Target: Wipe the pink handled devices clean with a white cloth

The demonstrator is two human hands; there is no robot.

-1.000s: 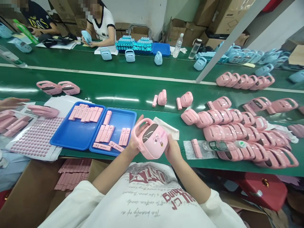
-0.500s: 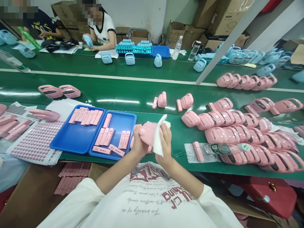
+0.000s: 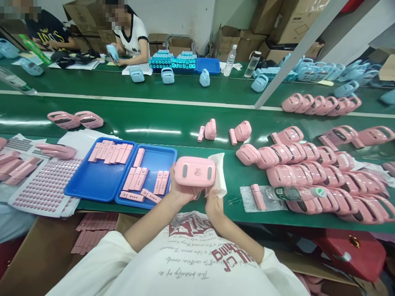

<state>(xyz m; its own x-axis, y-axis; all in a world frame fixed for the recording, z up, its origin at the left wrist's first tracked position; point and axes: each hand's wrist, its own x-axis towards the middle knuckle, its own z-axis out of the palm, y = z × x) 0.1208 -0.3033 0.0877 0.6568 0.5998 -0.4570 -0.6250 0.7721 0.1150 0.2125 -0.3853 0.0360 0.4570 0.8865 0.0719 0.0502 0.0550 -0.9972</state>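
Your left hand (image 3: 180, 190) has its grip closed around the pink casing (image 3: 195, 171), holding it from below and from the left end, with its flat face and two grey pads turned up toward you. Your right hand (image 3: 214, 205) pinches a white cloth (image 3: 217, 172) against the right end of the casing; the cloth stands up just beside it. Both hands hover over the near edge of the green worktop (image 3: 234, 174), close to your chest.

Just left of the casing lie two blue trays (image 3: 92, 185), side by side and touching, with small pink bars set in rows. Farther left, sheets of pink stickers (image 3: 46, 183) rest on the worktop. To your right, a plastic bottle (image 3: 288, 190) lies on its side on a clear bag (image 3: 247, 199) that carries a pink bar, just beside a dense heap of pink casings (image 3: 317, 172). Beyond your hands, on the belt (image 3: 148, 119), two small casings (image 3: 226, 129) stand apart with bars next to them. Across the line, a person in a white shirt (image 3: 135, 31) holds a blue casing, with more blue casings (image 3: 168, 75) set along that far worktop.
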